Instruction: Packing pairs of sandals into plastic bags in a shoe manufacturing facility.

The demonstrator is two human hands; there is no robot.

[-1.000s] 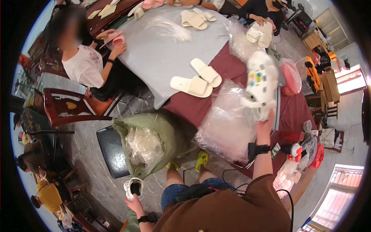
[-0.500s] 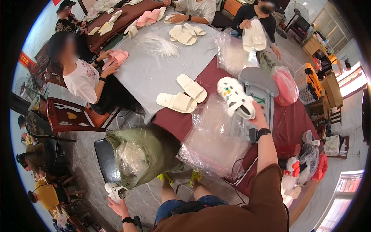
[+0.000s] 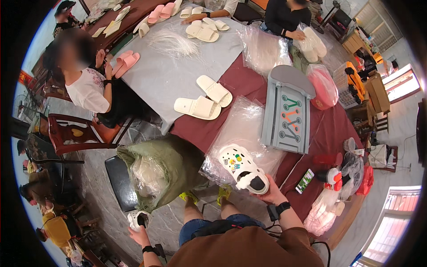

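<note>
My right hand grips a white clog by its heel end. Colourful charms dot the clog's upper, and its toe points up and to the left, over a stack of clear plastic bags at the table's near edge. Low at the left, my left hand holds a second white clog beside a black chair seat. An open green sack with clear plastic inside rests by that seat.
A pair of cream slippers lies on the grey and maroon table. A grey plastic stand, a pink bag and a phone are to the right. Co-workers sit around the table, one by pink slippers.
My right hand has brought its clog left and closer to my body, uncovering the grey stand. The left co-worker's hands have come away from the pink slippers. A far co-worker has lowered bagged slippers.
</note>
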